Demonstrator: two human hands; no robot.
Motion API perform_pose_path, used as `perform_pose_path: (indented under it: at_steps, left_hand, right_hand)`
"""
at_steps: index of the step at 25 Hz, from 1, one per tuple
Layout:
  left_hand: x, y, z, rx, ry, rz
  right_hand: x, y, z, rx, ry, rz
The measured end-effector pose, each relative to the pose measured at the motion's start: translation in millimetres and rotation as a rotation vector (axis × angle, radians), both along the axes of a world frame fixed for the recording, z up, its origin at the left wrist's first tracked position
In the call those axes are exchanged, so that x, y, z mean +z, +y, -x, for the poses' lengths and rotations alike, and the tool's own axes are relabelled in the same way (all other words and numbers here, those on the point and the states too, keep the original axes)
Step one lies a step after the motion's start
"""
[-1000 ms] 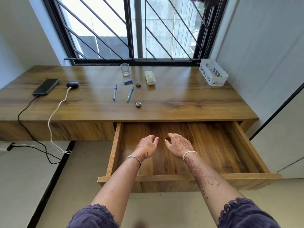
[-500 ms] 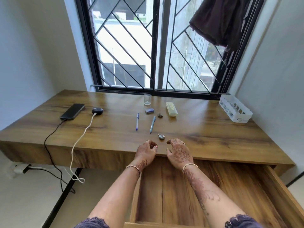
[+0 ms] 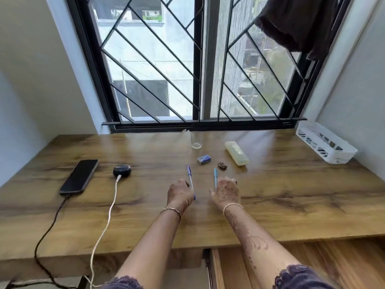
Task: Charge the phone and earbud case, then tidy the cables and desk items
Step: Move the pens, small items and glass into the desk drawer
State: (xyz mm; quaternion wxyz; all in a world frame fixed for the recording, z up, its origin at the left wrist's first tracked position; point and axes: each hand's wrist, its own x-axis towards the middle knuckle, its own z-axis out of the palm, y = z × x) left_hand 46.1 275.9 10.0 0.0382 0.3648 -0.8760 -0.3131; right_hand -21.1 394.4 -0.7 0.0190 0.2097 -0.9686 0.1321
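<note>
On the tabletop (image 3: 291,195), on the near side of the glass (image 3: 196,140), the blue pen (image 3: 190,176) and the teal pen (image 3: 215,177) lay lengthwise toward it, with the left hand (image 3: 180,192) and the right hand (image 3: 226,192) curled at their respective near ends; whether either gripped could not be determined.

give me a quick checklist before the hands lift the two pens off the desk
1. Phone plugged into black cable: ok
2. Earbud case plugged into white cable: ok
3. Left hand gripping blue pen: cannot tell, the fingers curl beside it
4. Right hand gripping teal pen: cannot tell
5. Drawer open: ok
6. Other items put away: not ok, glass and eraser sit on the desk
</note>
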Motion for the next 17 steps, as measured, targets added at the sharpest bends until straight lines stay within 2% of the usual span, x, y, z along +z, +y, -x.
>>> perform_pose_path:
  at_steps: [5, 11, 17]
  left_hand:
    - [-19.2, -13.3, 34.1, -0.122, -0.008, 0.113]
    - [-28.4, -20.9, 51.2, -0.204, -0.032, 0.173]
    - [-29.9, -8.2, 32.5, -0.15, 0.017, 0.158]
  right_hand:
    - [-16.8, -19.3, 22.8, -0.128, -0.164, 0.056]
    - [-21.1, -32.4, 29.9, -0.136, -0.136, 0.007]
    - [-17.6, -23.4, 16.3, -0.122, -0.122, 0.056]
